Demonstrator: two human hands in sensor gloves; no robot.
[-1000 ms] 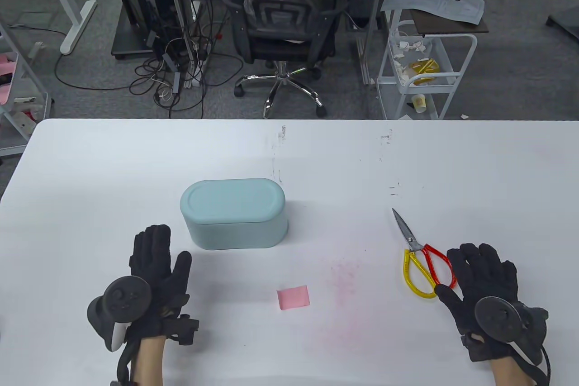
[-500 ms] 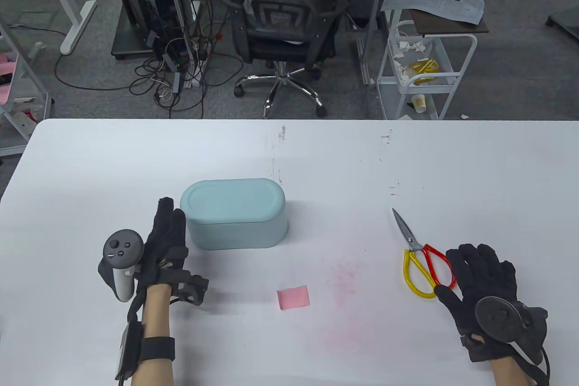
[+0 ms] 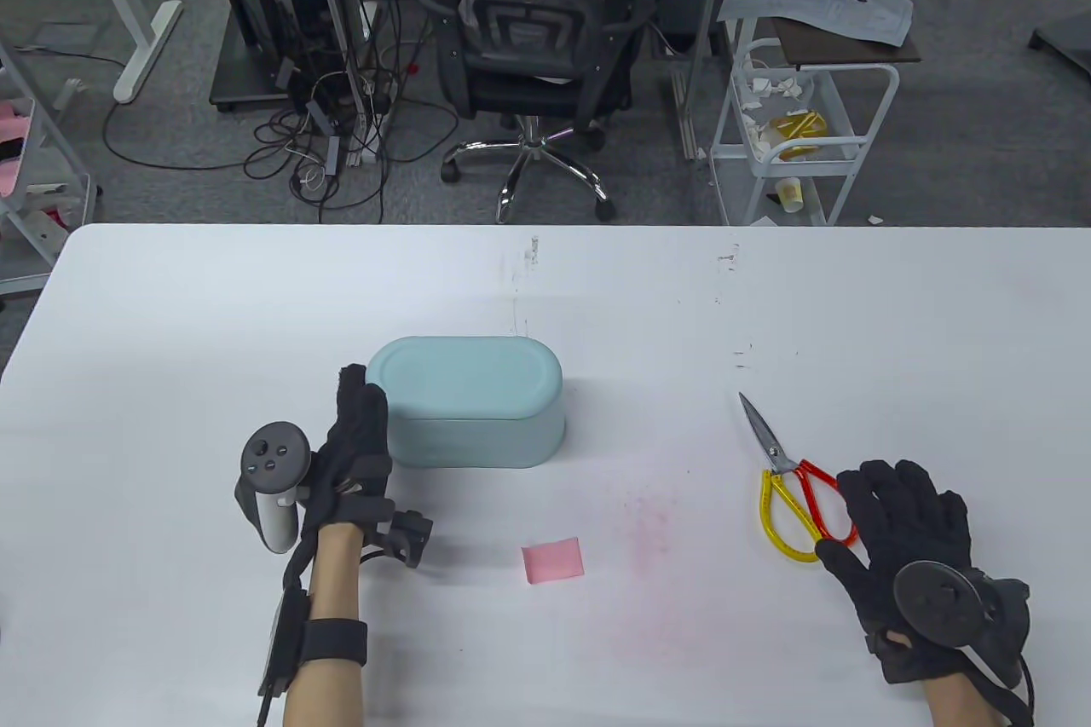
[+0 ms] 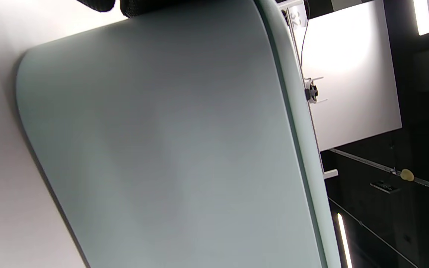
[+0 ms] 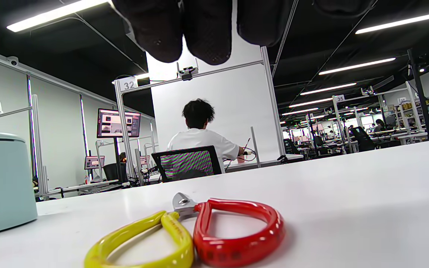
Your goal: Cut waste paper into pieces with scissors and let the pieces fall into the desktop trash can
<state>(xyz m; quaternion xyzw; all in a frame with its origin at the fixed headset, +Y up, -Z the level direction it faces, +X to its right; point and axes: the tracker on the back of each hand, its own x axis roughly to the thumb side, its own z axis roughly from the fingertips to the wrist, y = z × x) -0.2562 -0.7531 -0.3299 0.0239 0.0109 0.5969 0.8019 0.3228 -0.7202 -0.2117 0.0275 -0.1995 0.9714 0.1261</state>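
Left hand flat, fingers straight, pressed against left end of lidded mint trash can. Pink paper square lies near-side of can, ungripped. Scissors right of can; right hand spread, just beside handles.

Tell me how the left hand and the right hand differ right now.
The left hand stands on edge, straight fingers against the teal trash can; the right hand lies palm down beside the scissors. The left touches the can; the right grips nothing. Both wear black gloves with trackers.
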